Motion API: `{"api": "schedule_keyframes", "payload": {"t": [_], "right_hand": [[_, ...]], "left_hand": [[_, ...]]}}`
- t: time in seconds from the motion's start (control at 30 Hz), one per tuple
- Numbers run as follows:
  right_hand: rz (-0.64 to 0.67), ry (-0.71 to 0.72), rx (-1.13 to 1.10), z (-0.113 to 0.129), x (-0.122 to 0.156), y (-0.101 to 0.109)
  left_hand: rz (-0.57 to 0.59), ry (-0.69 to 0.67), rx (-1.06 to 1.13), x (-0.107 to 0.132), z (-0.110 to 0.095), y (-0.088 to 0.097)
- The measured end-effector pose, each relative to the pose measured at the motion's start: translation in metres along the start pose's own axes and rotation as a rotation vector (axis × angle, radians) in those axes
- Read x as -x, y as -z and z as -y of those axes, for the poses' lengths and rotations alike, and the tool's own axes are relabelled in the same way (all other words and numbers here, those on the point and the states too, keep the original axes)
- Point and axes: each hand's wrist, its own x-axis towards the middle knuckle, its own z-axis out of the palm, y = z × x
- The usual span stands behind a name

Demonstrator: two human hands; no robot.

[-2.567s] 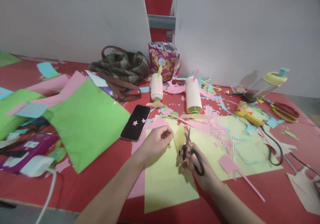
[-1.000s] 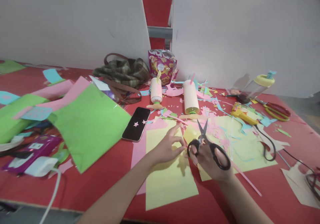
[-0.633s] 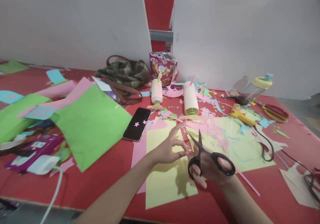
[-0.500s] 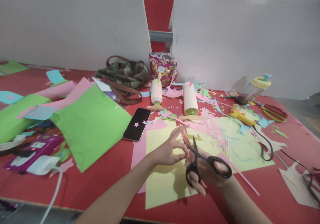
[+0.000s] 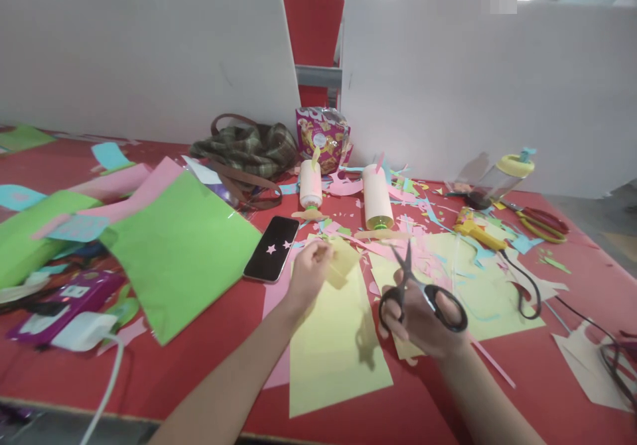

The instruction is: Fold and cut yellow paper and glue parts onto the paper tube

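Note:
My left hand (image 5: 312, 274) is closed in a pinch on a small piece of yellow paper (image 5: 347, 259), held over the upper part of a pale yellow sheet (image 5: 338, 359). My right hand (image 5: 430, 322) grips black-handled scissors (image 5: 405, 278), fingers through the loops, blades slightly apart and pointing away from me. Under the right hand, another yellow sheet (image 5: 408, 349) is partly hidden. To the left of my left hand lies a black phone (image 5: 263, 262) with two pink paper stars (image 5: 271, 249) on it.
Two white paper-wrapped bottles (image 5: 377, 196) stand ahead among pink scraps (image 5: 430, 256). A yellow glue gun (image 5: 480, 234), red-handled scissors (image 5: 542, 223) and a clear bottle (image 5: 500, 183) are at the right. A green sheet (image 5: 186, 253) and a white charger (image 5: 82, 331) lie left.
My left hand has moved left, away from the scissors, and now pinches the small yellow paper. My right hand has shifted slightly right and up with the scissors.

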Motion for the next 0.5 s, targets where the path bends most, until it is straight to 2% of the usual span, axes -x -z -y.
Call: {"api": "schedule_keyframes", "payload": {"t": [0.17, 0.3, 0.4, 0.5], "right_hand": [[-0.415, 0.256, 0.034, 0.013, -0.003, 0.02], [-0.681, 0.363, 0.338, 0.016, -0.002, 0.038], [-0.792, 0.416, 0.609, 0.018, -0.001, 0.049], [-0.792, 0.44, 0.874, 0.021, -0.001, 0.06]], "left_hand": [[-0.145, 0.067, -0.091, -0.013, 0.009, 0.011], [-0.166, 0.028, -0.16, -0.012, 0.009, 0.012], [-0.15, -0.005, -0.202, -0.012, 0.011, 0.011], [-0.134, -0.041, -0.237, -0.014, 0.014, 0.011]]}}
